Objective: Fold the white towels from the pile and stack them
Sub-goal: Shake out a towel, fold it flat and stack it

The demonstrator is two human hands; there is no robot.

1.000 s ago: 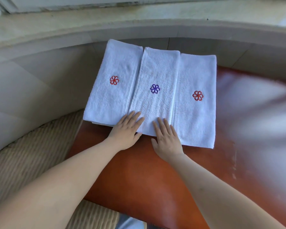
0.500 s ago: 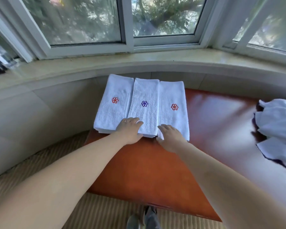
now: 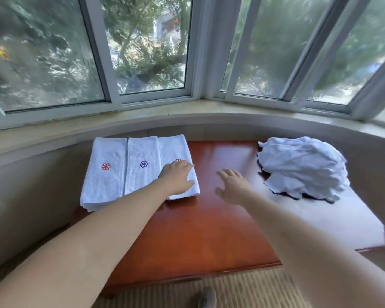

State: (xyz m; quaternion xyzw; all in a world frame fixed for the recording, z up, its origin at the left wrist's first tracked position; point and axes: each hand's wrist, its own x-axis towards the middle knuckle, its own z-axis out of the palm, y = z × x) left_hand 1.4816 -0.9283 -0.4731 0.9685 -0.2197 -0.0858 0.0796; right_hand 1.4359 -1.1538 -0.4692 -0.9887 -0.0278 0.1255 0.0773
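Fingers (image 3: 187,166) flat on folded towel (image 3: 176,150)

Red-brown table (image 3: 209,218) — folded towels (image 3: 120,170) left, towel pile (image 3: 302,167) right

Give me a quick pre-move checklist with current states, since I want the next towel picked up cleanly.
1. Right hand free, holding nothing: ok.
2. Crumpled pile of white towels in view at the table's right end: ok.
3. Bare patch of glossy red-brown wooden table for folding: ok.
4. Three folded white towels with flower emblems lying side by side: ok.
5. Left hand off the folded towels: not ok, it rests on the rightmost one.
6. Number of towels left in the pile: cannot tell.
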